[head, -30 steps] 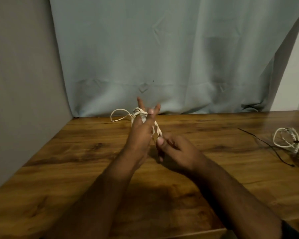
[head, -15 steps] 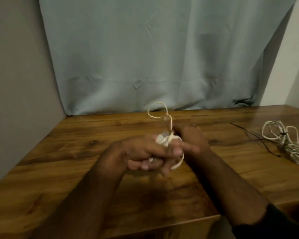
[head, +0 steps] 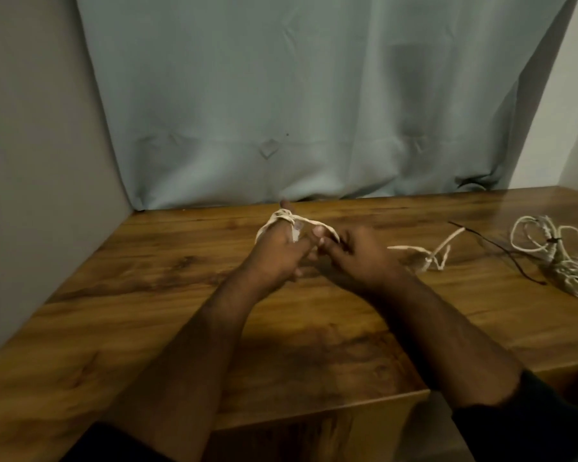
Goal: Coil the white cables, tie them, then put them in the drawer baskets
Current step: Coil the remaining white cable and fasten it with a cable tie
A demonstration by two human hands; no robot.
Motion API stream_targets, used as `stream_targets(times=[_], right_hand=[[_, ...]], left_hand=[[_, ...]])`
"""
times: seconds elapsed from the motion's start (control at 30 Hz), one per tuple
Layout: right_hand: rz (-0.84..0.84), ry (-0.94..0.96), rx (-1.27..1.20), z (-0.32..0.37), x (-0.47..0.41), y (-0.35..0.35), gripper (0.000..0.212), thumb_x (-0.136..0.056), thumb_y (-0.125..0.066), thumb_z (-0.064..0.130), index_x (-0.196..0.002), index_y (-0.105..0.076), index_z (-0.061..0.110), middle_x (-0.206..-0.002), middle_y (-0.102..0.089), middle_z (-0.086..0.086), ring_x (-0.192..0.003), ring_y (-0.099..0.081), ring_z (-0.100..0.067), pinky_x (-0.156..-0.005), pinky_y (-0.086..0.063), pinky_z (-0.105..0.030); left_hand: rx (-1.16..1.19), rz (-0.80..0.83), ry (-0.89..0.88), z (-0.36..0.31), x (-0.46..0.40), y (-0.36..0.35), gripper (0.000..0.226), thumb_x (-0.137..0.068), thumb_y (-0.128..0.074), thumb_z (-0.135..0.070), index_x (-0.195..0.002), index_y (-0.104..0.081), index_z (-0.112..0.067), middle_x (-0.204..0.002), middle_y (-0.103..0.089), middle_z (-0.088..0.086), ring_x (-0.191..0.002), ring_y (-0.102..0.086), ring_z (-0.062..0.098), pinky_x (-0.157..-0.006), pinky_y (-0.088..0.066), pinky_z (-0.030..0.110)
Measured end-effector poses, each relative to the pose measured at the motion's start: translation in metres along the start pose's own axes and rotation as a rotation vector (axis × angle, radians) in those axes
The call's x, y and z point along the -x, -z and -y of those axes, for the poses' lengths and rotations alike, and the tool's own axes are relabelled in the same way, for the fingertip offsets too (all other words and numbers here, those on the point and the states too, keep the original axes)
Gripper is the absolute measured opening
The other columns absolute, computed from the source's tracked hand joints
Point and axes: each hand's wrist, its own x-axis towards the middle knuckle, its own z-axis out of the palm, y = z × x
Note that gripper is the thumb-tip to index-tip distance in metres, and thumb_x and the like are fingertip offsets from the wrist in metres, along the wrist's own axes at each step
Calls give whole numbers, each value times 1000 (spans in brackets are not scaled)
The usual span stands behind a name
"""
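Both hands met over the middle of the worktop (head: 147, 295) — the left hand (head: 276, 253) just left of the right hand (head: 361, 256), a cable (head: 282, 216) looped over the left fingers and running to the right hand. Its loose end (head: 431, 255) trailed right. A second cable bundle (head: 561, 258) lay at the far right edge, a thin wire (head: 501, 251) between — a curtain (head: 314, 111) hung behind.

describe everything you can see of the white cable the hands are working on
The white cable is thin, off-white and looks like soft cord. Several turns wrap the raised fingers of the left hand, which holds the coil. From there a strand runs right to the right hand, whose fingers pinch it. Its loose tail comes out past the right hand, kinked and blurred, above the wooden table; whether it touches the wood is unclear. No tie is visible on it.
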Motion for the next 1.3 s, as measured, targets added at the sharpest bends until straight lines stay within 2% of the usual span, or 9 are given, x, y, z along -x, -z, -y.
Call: stream_targets(times=[0.1, 0.27, 0.37, 0.53, 0.77, 0.9, 1.03, 1.13, 1.3], right_hand=[[127, -8, -34, 3, 2, -9, 32, -104, -57, 35, -75, -62, 21, -62, -68, 8, -55, -61, -5, -59, -47, -30], [267, 32, 126, 0, -2, -11, 24, -100, -56, 47, -96, -65, 25, -88, -69, 8, -84, -65, -11, -80, -52, -33], [336, 184, 332, -6, -1, -17, 26, -96, -48, 56, -101, -61, 33, -94, -52, 11, -94, -55, -13, -91, -42, -40], [304, 196, 347, -6, -8, -14, 21, -104, -55, 35, -101, -66, 18, -98, -62, -3, -93, -61, -22, -73, -32, -28], [101, -77, 440, -2, -4, 1, 24, -97, -61, 46, -94, -69, 24, -87, -73, 1, -86, -68, -21, -68, -48, -33], [13, -204, 426, -1, -7, 2, 33, -95, -61, 53, -84, -70, 23, -74, -66, 4, -74, -64, -20, -65, -46, -32], [-113, -193, 436, -7, -11, -1, 44, -92, -61, 60, -80, -74, 20, -70, -66, 1, -73, -63, -23, -65, -51, -35], [24, -68, 252, -6, -11, -5, 46, -99, -53, 54, -82, -72, 16, -66, -67, -3, -67, -65, -25, -62, -53, -39], [117, 29, -72, -4, -6, -10, 29, -106, -49, 37, -90, -66, 19, -74, -73, -4, -70, -69, -22, -71, -57, -47]], left_hand=[[144, -95, -48, -6, -1, 3, 21, -77, -65, -75, -97, -61, -70, -157, -47, 2, -136, -55, 24, -98, -54, 52], [447, -126, 14, -2, -14, 4, 77, -101, -56, -50, -162, -12, -33, -102, -80, 6, -117, -70, 25, -113, -43, 48], [835, -172, 22, -15, -10, 16, 39, -105, -50, -30, -139, -49, -11, -44, -52, -3, -75, -77, 23, -97, -49, 41], [1091, 69, 58, -25, -2, 37, 44, -96, -45, -20, -132, -58, 2, -33, -31, -8, -25, -33, 4, -34, -30, 17], [219, 775, 303, -21, 15, 16, 36, -105, -52, -25, -137, -60, -12, -96, -77, 22, -36, -58, 10, -30, -27, 16], [111, 578, 346, -13, 10, 7, 35, -107, -53, -27, -134, -59, -7, -109, -78, 16, -40, -62, 15, -29, -28, 15], [-459, 300, 119, 0, 2, 5, 24, -102, -58, -35, -100, -63, -12, -58, -67, -3, -55, -70, 18, -52, -50, 29], [-892, 102, -195, 11, -2, 6, 29, -97, -57, -49, -103, -66, -23, -97, -71, -5, -102, -66, 19, -88, -50, 33], [-559, 9, -263, 19, -6, 6, 28, -98, -51, -53, -91, -64, -29, -93, -68, -8, -94, -62, 14, -91, -52, 41]])
